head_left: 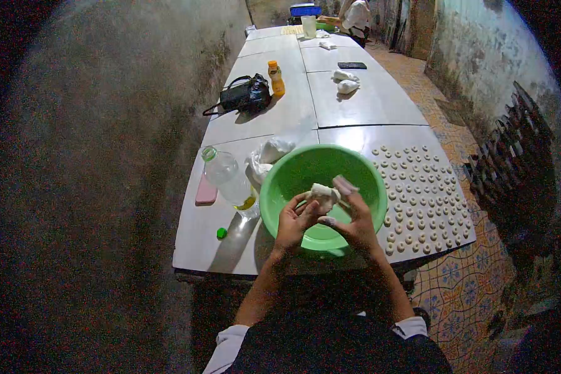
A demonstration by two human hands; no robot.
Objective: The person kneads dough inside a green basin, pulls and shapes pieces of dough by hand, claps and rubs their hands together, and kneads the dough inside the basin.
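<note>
My left hand (296, 221) is closed around a lump of white dough (322, 194), held over the green basin (274, 187). Just to the right of the lump, my right hand (356, 227) is open, its fingers and thumb apart. White residue coats its fingertips. Whether that hand touches the dough I cannot tell. The basin's inside shows bare green around my hands. To the right, many small ring-shaped dough pieces (421, 201) lie in rows on the white table (361, 103).
Left of the basin stand a clear bottle (227, 174), a pink phone (206, 190), a green cap (222, 233) and a white plastic bag (269, 154). Farther off are a black bag (246, 95), an orange-capped bottle (276, 79) and white bundles (347, 86). A person (356, 15) works at the far end.
</note>
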